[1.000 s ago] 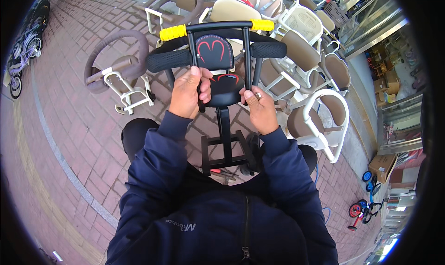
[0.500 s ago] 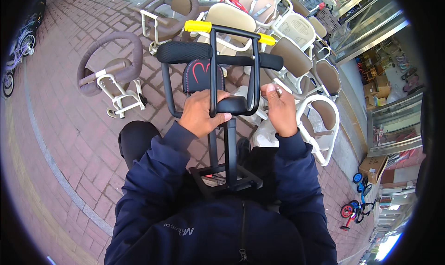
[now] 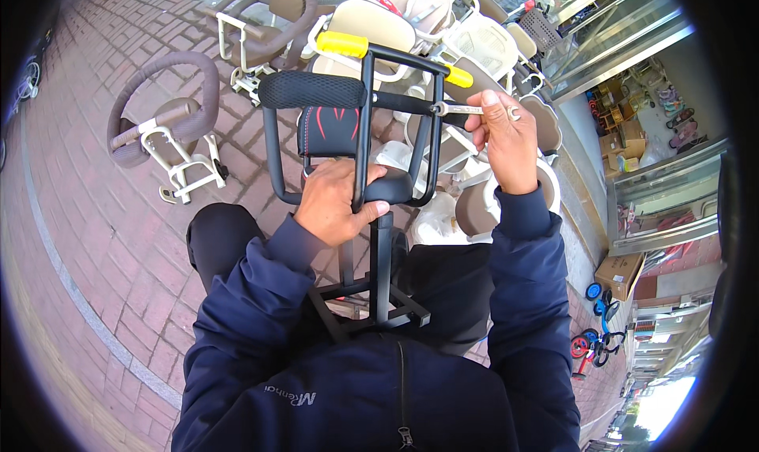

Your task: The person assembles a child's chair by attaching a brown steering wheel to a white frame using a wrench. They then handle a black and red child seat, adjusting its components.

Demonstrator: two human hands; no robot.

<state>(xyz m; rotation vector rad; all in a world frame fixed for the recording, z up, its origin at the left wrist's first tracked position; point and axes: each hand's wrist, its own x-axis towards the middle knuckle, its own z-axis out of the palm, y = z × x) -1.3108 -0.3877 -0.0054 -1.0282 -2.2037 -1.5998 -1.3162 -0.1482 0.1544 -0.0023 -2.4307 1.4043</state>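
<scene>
A black child bike seat (image 3: 383, 223) stands upright between my knees on its square-tube base. Yellow grips (image 3: 343, 44) cap the top of its frame, and a dark padded bar (image 3: 311, 90) wraps its front. My left hand (image 3: 336, 203) is closed round the frame beside the small black saddle (image 3: 390, 186), thumb to the near side. A silver combination wrench (image 3: 468, 110) is pinched in my right hand (image 3: 508, 143). The wrench's far end meets the upright tube beside the padded bar; whether it sits on a bolt I cannot tell.
Beige and white child seats (image 3: 482, 45) crowd the pavement ahead and to the right. Another seat with a brown padded ring (image 3: 207, 96) stands at left. A cardboard box (image 3: 619, 275) and a small tricycle (image 3: 601, 325) are at the right, near the shop front.
My right hand has risen and moved right, bringing the wrench into plain view against the tube. The child seat has shifted slightly, with my left hand still on it.
</scene>
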